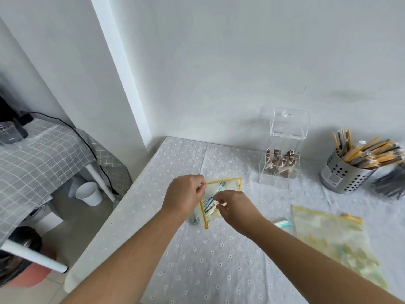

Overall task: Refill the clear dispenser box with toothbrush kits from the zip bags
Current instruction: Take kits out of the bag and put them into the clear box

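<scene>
Starting with the clear dispenser box: location and fill?

— Item one. It stands upright at the far side of the desk, against the wall, with its lid swung up. Brown-patterned packets sit in the bottom only, and the upper part shows nothing inside. I judge the refill barely begun, if begun at all.

Supply?

— Item two: the zip bag, yellow-edged, is lifted off the desk in front of me, mouth open, teal-and-white kits visible inside. It is well apart from the box. Item three: a second zip bag lies flat to my right and looks full; I cannot tell whether it is zipped. Item four: one loose kit lies on the desk between the two bags.

Hands?

— My left hand has its fingers curled and pinches the bag's yellow rim at the top corner, holding the mouth open. My right hand has its fingertips closed on a pale kit at the bag's opening. Whether that kit is clear of the bag, I cannot tell.

Remaining?

— By my reckoning, nearly everything: both bags' contents and the loose kit must go into the box, and the lid must come down.

Sundries?

— A perforated metal holder of wrapped sticks, right of the box.
</scene>
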A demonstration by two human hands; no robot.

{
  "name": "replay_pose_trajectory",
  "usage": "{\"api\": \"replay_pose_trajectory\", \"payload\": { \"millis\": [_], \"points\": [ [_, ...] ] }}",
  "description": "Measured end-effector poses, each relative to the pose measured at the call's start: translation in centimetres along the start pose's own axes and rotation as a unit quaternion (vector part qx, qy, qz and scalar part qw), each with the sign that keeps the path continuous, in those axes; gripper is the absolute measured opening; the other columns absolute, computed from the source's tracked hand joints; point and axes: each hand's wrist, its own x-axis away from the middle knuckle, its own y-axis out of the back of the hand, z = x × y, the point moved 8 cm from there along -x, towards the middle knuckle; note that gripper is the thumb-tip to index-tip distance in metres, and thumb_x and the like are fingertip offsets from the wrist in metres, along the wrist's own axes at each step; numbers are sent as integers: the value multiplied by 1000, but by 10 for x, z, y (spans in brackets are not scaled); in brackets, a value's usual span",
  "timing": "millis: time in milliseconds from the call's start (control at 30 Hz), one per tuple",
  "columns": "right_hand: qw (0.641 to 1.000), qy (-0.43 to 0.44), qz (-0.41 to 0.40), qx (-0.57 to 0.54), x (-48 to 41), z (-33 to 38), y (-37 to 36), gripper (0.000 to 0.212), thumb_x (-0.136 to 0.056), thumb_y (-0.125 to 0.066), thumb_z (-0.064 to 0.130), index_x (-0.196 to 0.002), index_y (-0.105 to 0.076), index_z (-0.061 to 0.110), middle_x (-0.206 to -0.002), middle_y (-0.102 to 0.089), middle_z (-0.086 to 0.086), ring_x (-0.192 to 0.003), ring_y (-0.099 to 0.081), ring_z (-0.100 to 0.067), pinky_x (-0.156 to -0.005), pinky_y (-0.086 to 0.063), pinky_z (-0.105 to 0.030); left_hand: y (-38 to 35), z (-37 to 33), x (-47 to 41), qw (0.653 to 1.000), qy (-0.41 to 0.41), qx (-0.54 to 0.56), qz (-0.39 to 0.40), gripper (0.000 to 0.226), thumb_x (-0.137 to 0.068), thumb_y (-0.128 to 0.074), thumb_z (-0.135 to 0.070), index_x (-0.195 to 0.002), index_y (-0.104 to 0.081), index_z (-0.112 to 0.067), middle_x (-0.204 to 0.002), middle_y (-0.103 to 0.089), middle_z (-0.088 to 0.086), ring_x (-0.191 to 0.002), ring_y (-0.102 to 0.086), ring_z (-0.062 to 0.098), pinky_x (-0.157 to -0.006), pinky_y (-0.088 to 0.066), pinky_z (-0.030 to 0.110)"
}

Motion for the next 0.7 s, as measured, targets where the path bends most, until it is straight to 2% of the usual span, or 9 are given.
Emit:
{"api": "replay_pose_trajectory", "payload": {
  "millis": [67,133,267,400,500,600,700],
  "points": [
    [995,-32,82,37,-22,-11,-28,37,-91,-56,16,-128,-56,17,-132,-57,-1,-121,-53,-18,-101,-42,-27,-2,-3,1,1000,-14,3,5,15,-88,-58,-20,-87,-71,-14,-72,-69,5,-65,-60,22,-59,-45,30],
    [988,-51,128,70,-43,-23,-49,45,-89,-58,16,-133,-51,20,-137,-52,-4,-127,-48,-20,-103,-39,-29,-3,-4,2,1000,-24,8,8,15,-88,-58,-22,-88,-72,-16,-73,-70,4,-66,-59,20,-59,-44,28],
    [960,-51,209,181,-67,-36,-73,45,-88,-58,9,-132,-49,14,-132,-54,-8,-123,-50,-25,-97,-42,-32,-5,-2,-2,999,-21,17,23,14,-86,-60,-29,-93,-70,-23,-79,-69,-3,-69,-58,14,-62,-38,22],
    [930,-43,266,252,-68,-44,-86,30,-90,-54,13,-120,-57,12,-119,-62,-7,-113,-58,-26,-83,-44,-32,-19,5,3,993,3,34,110,19,-81,-63,-37,-100,-63,-32,-74,-61,-11,-65,-54,9,-57,-37,20],
    [927,-32,257,270,-66,-46,-90,31,-92,-48,14,-123,-55,15,-116,-63,-4,-108,-59,-24,-74,-38,-27,-24,17,10,989,30,79,118,14,-80,-67,-32,-93,-64,-28,-57,-55,-10,-57,-54,8,-54,-41,22],
    [938,-19,225,263,-70,-49,-91,37,-88,-56,16,-124,-51,17,-116,-63,-3,-103,-61,-24,-75,-46,-31,-19,28,8,991,49,105,69,7,-82,-67,-22,-88,-66,-22,-50,-53,-9,-54,-56,12,-62,-52,29],
    [939,1,214,270,-71,-50,-91,39,-85,-60,17,-123,-50,16,-114,-61,-6,-101,-60,-25,-74,-48,-33,-16,30,5,992,52,109,34,5,-82,-67,-20,-87,-69,-20,-50,-54,-10,-54,-57,10,-63,-52,25]
  ]
}}
